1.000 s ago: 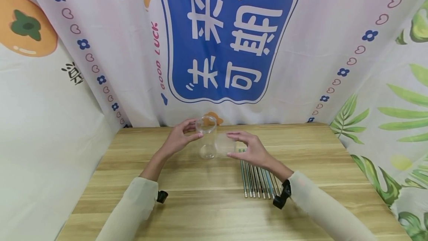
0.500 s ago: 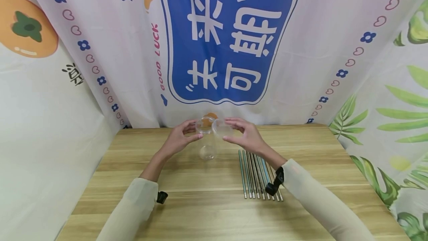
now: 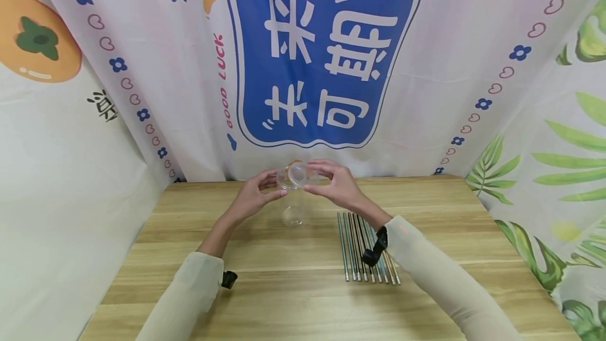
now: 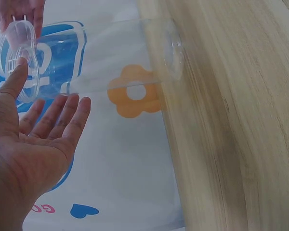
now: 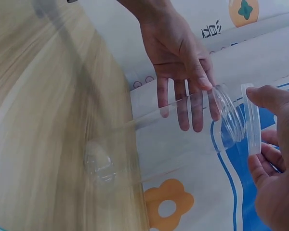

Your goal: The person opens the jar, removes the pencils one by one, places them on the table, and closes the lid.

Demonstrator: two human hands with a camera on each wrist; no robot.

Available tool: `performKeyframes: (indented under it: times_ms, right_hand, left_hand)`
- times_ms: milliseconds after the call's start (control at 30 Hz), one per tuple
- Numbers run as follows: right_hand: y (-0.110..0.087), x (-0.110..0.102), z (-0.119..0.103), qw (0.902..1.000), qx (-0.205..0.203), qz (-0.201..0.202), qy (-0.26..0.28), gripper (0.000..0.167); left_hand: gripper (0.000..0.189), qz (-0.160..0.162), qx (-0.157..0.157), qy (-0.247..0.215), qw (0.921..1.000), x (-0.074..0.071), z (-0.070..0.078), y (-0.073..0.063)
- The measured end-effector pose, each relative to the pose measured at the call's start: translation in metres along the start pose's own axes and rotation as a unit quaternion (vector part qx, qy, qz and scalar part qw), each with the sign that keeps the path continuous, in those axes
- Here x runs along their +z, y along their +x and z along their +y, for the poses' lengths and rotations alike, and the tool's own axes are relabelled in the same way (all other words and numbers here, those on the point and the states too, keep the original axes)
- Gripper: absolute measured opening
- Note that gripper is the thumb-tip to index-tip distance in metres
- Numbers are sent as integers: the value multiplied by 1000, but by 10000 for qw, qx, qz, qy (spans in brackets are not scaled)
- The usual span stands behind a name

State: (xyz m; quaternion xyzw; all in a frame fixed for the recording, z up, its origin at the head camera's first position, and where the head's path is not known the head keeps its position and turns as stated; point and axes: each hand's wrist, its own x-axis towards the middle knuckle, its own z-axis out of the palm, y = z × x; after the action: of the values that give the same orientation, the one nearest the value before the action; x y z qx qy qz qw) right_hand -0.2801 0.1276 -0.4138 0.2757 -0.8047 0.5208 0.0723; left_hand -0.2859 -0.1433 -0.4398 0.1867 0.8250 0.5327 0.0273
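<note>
A tall clear jar [image 3: 293,216] stands upright on the table, its open mouth at the top. My left hand [image 3: 253,193] holds it just below the rim, thumb on the near side and fingers round the far side. In the right wrist view, the jar [image 5: 183,144] shows a threaded neck beside the left thumb. My right hand [image 3: 337,186] pinches a round translucent lid [image 3: 298,174] by its edge. The lid [image 5: 252,120] is tilted on its side close to the jar's mouth, with a small gap between them in the right wrist view.
Several pencils [image 3: 356,246] in blue, black and gold tones lie side by side on the wooden table [image 3: 265,299], right of the jar. A printed cloth [image 3: 407,120] hangs behind the table's back edge. Black camera mounts sit on both wrists.
My right hand has lifted the lid and brought it leftward from beside the jar's body to its mouth, turning it on the way. The left hand and jar have stayed put.
</note>
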Motion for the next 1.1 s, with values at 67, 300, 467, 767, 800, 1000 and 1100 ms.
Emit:
performKeyframes:
  times_ms: [67, 300, 467, 767, 800, 1000, 1100]
  right_hand:
    - [4, 1, -1, 10000, -22, -27, -13, 57]
    - [17, 5, -7, 9997, -18, -174, -169, 56]
    - [22, 7, -8, 9993, 36, -342, -152, 56]
    - [26, 11, -7, 9979, 28, -423, -493, 59]
    - [26, 11, -7, 9976, 38, -444, -521, 60]
    - [31, 12, -9, 9946, 102, -649, -809, 61]
    - [34, 11, -10, 9929, 83, -736, -935, 60]
  left_hand:
    - [70, 10, 16, -3, 10000, 1, 0, 0]
    - [69, 62, 47, 26, 10000, 1, 0, 1]
    - [70, 44, 62, 46, 10000, 1, -1, 1]
    - [68, 5, 42, 34, 10000, 1, 0, 1]
    - [69, -6, 49, 29, 10000, 0, 0, 1]
    - [71, -53, 54, -44, 10000, 0, -3, 1]
    - [71, -43, 31, -64, 10000, 1, -4, 1]
